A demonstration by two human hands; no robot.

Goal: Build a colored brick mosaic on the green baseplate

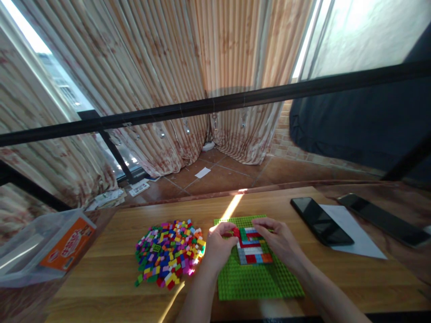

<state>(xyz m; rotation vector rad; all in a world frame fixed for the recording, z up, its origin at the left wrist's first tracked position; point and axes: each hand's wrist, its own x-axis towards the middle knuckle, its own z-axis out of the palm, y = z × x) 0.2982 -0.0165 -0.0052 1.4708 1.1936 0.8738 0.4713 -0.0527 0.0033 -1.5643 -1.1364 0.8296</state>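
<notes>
Filling the top of the view, pleated curtains (pixel 161 58) with reddish blotches hang to a brown tiled floor (pixel 232 172), with dark cloth (pixel 343 121) at right. A black rail (pixel 222 104) crosses in front of them. Below is a wood-grain table (pixel 111 251), with sunlight streaks on its top.

On the table, right of centre, lies a green baseplate (pixel 259 287); the brick patch (pixel 252 251), in red, white, blue, grey, green and orange, sits on its upper middle part. At far left stands a clear tub (pixel 23 255), its orange label (pixel 69 244) printed in large white characters too blurred to read. Left of the baseplate is the loose brick pile (pixel 170 253).

The left hand (pixel 218 246) has finger and thumb slightly apart at a red brick (pixel 236 232) on the patch's top left corner; whether they pinch it, I cannot tell. The right hand (pixel 279 240) has its fingertips nearly together at the top edge; any hold is unclear.

A black phone (pixel 321 220) partly covers white paper (pixel 358 237); farther right lies a dark slab (pixel 384 220). Bare wood runs between pile and baseplate, along the far edge, and between baseplate and phone.
</notes>
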